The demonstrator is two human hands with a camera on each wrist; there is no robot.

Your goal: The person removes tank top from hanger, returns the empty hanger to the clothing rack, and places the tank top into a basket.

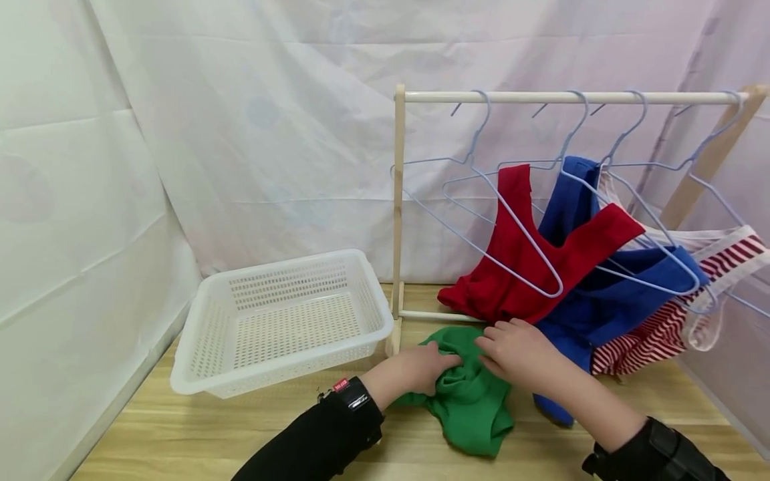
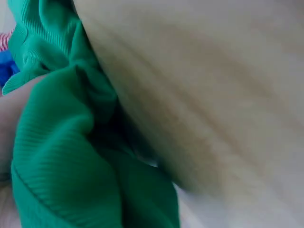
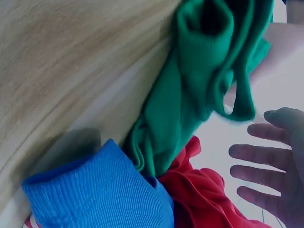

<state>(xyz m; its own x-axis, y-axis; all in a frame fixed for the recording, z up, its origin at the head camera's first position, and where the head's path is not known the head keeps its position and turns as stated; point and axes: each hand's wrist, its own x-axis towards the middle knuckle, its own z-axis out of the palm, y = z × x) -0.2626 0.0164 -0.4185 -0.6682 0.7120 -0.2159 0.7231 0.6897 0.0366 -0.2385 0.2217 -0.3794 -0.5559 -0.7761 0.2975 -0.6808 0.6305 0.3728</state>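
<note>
A crumpled green ribbed garment (image 1: 475,407) lies on the wooden table below the clothes rack. My left hand (image 1: 418,371) grips its left side, thumb and fingers in the folds. In the left wrist view, green cloth (image 2: 66,156) drapes over and hides much of that hand. My right hand (image 1: 523,354) is over the garment's upper right side. Its fingers (image 3: 259,154) are spread and apart from the cloth in the right wrist view. A red top (image 1: 511,267) hangs just behind this hand, its lower part bunched near the table.
The wooden rack's white rail (image 1: 517,97) carries several light-blue hangers. Beside the red top hang a blue top (image 1: 601,321) and a red-and-white striped top (image 1: 656,334), both reaching down to the table. A white plastic basket (image 1: 198,334) stands left of the rack.
</note>
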